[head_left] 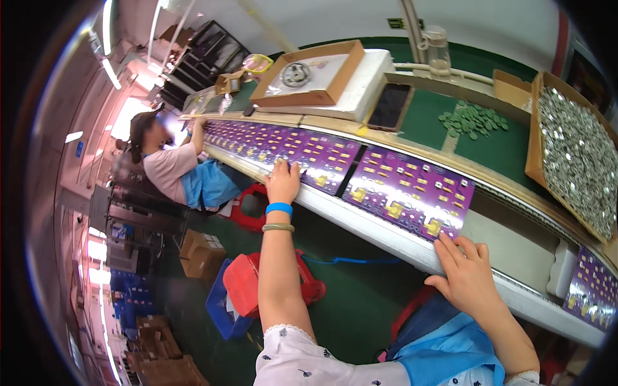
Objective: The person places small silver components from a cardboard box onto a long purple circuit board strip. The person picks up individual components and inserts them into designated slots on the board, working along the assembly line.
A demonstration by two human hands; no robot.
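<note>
Factory line, long tabletop (386, 241) with conveyor. Right hand (467, 273), fingers spread flat and holding nothing, touches near edge of purple circuit panel (407, 188). Left hand (283, 180) rests open on next panel (315, 161). Panels likely thin, stiff, light, fragile; grip bare edges. Open belt rightward; box of metal parts (573, 157) beyond.

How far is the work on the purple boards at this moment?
Done: the purple circuit board panel on the conveyor already carries yellow and white parts. In hand: the right hand rests at that panel's near edge, and the left hand presses on the next purple panel. Left: the green round discs and the cardboard box of small silver parts remain full.
</note>
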